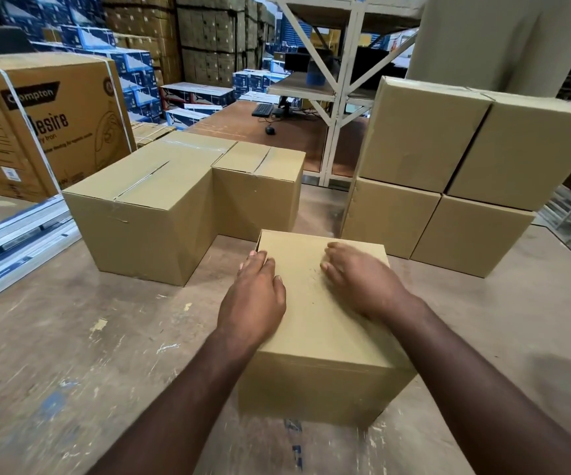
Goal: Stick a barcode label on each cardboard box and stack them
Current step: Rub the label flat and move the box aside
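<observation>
A plain cardboard box (pixel 318 323) sits on the worn table (pixel 71 354) in the lower middle of the frame, closest to the camera. Both hands lie on its top face. The left hand (pixel 255 296) rests along the box's left edge, fingers stretched forward and loosely together, with the fingertips reaching the far left corner. The right hand (pixel 356 279) lies flat on the right part of the top, fingers relaxed and slightly bent, gripping nothing. No label shows on the faces of this box that can be seen.

Behind it, left of centre, two more brown boxes (pixel 160 207) stand side by side, touching. At the right of the frame four boxes form a stack (pixel 448 180), two on two. A large printed carton (pixel 47 125) with white straps occupies the upper left. Further back, in the upper middle, a white metal rack (pixel 337 97) stands over a desk with a keyboard (pixel 262 110) and mouse (pixel 270 130).
</observation>
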`<move>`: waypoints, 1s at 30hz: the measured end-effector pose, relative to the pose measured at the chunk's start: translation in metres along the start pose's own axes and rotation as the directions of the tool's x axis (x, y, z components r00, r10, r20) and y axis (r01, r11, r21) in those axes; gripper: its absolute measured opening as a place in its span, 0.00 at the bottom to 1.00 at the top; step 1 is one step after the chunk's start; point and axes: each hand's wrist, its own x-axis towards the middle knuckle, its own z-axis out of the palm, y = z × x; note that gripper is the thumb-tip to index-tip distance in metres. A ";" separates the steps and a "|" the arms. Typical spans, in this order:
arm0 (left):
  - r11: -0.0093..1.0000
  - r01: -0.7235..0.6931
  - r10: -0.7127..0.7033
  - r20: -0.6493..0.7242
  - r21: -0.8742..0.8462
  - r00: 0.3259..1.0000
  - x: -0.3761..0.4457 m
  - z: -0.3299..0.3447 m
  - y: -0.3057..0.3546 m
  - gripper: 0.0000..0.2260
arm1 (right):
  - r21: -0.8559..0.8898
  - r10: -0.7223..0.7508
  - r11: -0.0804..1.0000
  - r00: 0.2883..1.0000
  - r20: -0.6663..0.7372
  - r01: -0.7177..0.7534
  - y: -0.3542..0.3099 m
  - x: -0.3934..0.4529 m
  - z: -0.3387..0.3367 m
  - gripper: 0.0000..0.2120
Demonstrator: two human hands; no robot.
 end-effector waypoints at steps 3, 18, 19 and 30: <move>1.000 -0.003 0.003 -0.003 0.007 1.000 0.001 0.001 -0.001 0.22 | -0.044 -0.042 0.998 0.979 0.198 0.051 -0.010 -0.023 0.014 0.31; 0.996 -0.070 0.066 -0.080 -0.049 0.995 0.004 0.004 -0.013 0.20 | -0.051 -0.019 0.998 0.983 0.184 0.029 -0.014 -0.039 0.015 0.36; 0.995 -0.072 0.067 -0.086 -0.061 0.994 0.005 0.005 -0.015 0.20 | -0.030 -0.130 0.990 0.972 0.196 0.138 -0.028 -0.046 0.017 0.34; 0.983 -0.083 0.068 -0.091 -0.164 0.993 0.004 0.002 -0.017 0.18 | -0.117 0.244 0.966 0.961 0.130 -0.230 0.019 -0.028 0.010 0.35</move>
